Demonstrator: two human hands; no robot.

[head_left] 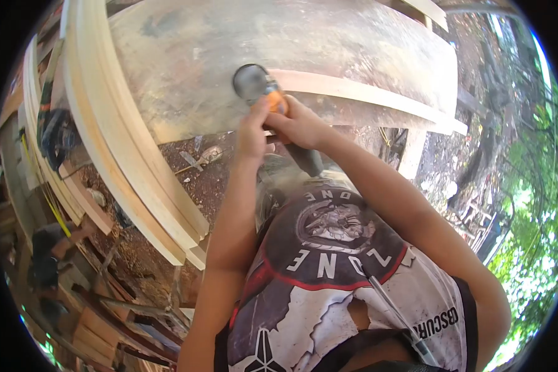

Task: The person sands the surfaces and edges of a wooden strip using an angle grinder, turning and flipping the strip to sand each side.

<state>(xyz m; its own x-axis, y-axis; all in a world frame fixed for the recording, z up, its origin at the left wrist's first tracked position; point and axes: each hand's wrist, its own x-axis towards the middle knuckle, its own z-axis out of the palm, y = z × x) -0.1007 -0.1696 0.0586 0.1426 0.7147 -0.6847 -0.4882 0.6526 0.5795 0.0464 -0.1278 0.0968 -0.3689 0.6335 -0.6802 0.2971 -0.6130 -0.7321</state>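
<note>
Both my hands are wrapped round an angle grinder (276,103) with an orange and black body and a round disc at its far end. My left hand (254,128) grips it near the head, from the left. Closed on the body just behind is my right hand (299,124), and the dark rear end of the grinder sticks out below it toward my shirt. The disc is at the left end of a pale wooden strip (366,94) lying on a dusty work table (186,62). Whether disc and strip touch, I cannot tell.
Several long pale boards (108,118) lie across the table's left side, their ends jutting toward me. A dark power tool (60,139) rests farther left, near a yellow strip (56,211). Scrap wood litters the left ground; trees (533,248) stand at right.
</note>
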